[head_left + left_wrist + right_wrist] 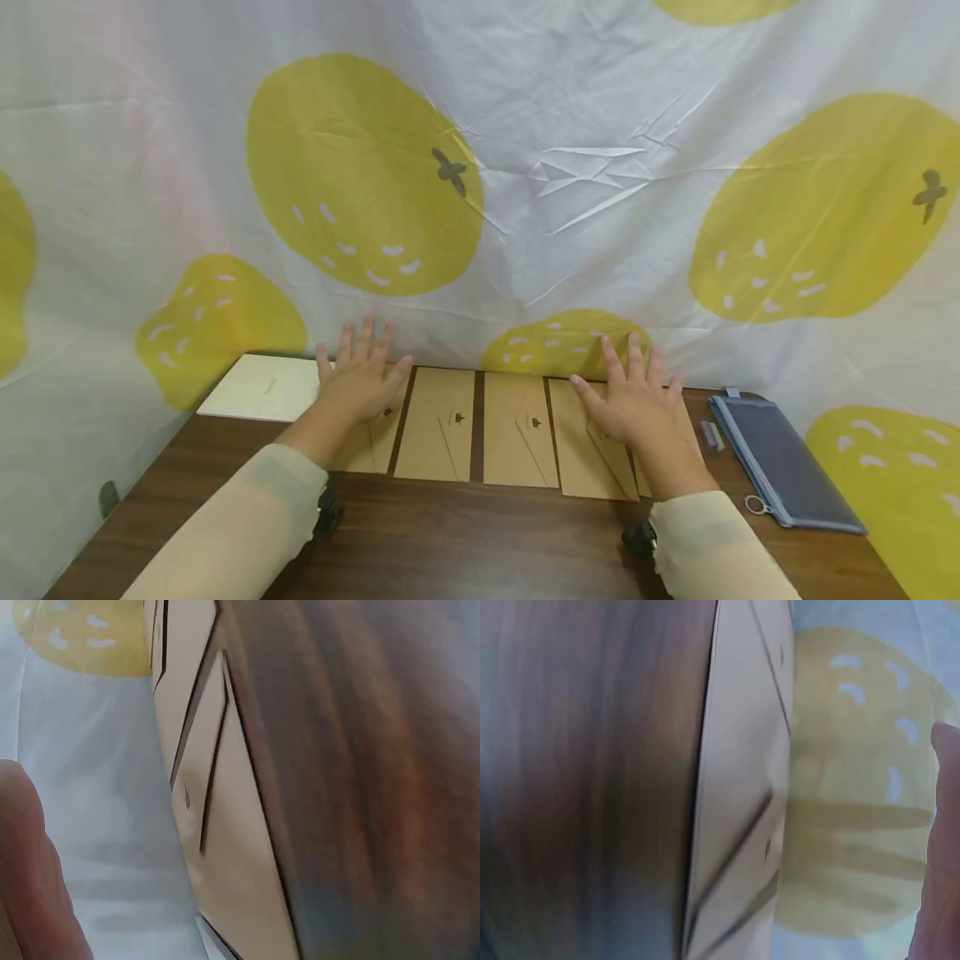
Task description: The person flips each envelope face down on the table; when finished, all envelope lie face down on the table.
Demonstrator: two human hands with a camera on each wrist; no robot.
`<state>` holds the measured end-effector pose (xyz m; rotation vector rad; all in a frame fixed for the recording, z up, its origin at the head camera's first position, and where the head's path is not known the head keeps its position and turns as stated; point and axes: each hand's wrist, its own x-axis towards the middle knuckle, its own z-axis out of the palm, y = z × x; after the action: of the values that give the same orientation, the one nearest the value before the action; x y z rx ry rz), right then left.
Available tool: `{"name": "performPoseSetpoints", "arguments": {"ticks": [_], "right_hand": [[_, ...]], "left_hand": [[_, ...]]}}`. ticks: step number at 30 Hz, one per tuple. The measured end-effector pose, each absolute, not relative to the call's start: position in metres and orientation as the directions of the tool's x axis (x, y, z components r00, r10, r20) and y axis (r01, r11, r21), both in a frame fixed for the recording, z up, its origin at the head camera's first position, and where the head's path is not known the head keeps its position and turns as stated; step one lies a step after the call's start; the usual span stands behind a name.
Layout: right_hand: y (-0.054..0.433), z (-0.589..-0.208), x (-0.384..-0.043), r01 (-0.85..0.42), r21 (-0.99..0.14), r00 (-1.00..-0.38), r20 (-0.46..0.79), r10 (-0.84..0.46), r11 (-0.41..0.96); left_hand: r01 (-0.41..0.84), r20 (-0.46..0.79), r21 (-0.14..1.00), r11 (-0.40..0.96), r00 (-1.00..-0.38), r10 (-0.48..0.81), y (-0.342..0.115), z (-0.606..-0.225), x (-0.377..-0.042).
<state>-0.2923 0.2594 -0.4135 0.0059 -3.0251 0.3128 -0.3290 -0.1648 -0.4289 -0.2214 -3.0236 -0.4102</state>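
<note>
Several kraft-paper envelopes (433, 425), each with a slanted flap, lie in a row along the back of the brown table. My left hand (358, 382), fingers spread, is over the leftmost envelope (244, 892) and partly covers it. Over the right end of the row, my right hand (632, 402) has its fingers spread too, overlapping an envelope (588, 467) and part of the rightmost one (690, 429). Both hands hold nothing. In the right wrist view, finger shadows fall on the curtain beside the envelopes (739, 750).
A cream-white flat card or booklet (255, 387) lies at the back left. To the right are a dark blue zip pouch (787, 467) with a ring pull and two small purple and green pieces (710, 436). A lemon-print curtain (555, 233) hangs behind the table (480, 542).
</note>
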Motion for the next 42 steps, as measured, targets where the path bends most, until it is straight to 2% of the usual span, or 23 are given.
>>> {"name": "performPoseSetpoints", "arguments": {"ticks": [14, 18, 25, 28, 33, 37, 42], "right_hand": [[0.184, -0.413, -0.282, -0.128, -0.312, -0.987, 0.137, -0.089, 0.941], [0.153, -0.414, -0.277, -0.165, -0.356, -0.982, 0.149, -0.118, 0.920], [0.103, -0.415, -0.270, -0.232, -0.409, -0.971, 0.152, -0.185, 0.882], [0.085, -0.417, -0.268, -0.267, -0.458, -0.963, 0.161, -0.216, 0.848], [0.055, -0.422, -0.271, -0.325, -0.587, -0.945, 0.167, -0.282, 0.742], [0.036, -0.426, -0.272, -0.286, -0.723, -0.950, 0.128, -0.285, 0.629], [0.017, -0.432, -0.273, -0.198, -0.845, -0.962, 0.070, -0.264, 0.498]], "left_hand": [[0.144, 0.117, 0.518, 0.843, -0.988, 0.096, -0.194, -0.428, -0.299], [0.179, 0.166, 0.605, 0.776, -0.981, 0.097, -0.202, -0.429, -0.290], [0.175, 0.174, 0.753, 0.634, -0.983, 0.065, -0.214, -0.431, -0.270], [0.163, 0.166, 0.774, 0.612, -0.985, 0.052, -0.219, -0.433, -0.263], [0.075, 0.087, 0.835, 0.545, -0.996, 0.004, -0.229, -0.437, -0.253], [0.040, 0.046, 0.884, 0.466, -0.999, -0.002, -0.232, -0.435, -0.248], [0.018, 0.015, 0.889, 0.458, -1.000, 0.009, -0.234, -0.435, -0.247]]}}
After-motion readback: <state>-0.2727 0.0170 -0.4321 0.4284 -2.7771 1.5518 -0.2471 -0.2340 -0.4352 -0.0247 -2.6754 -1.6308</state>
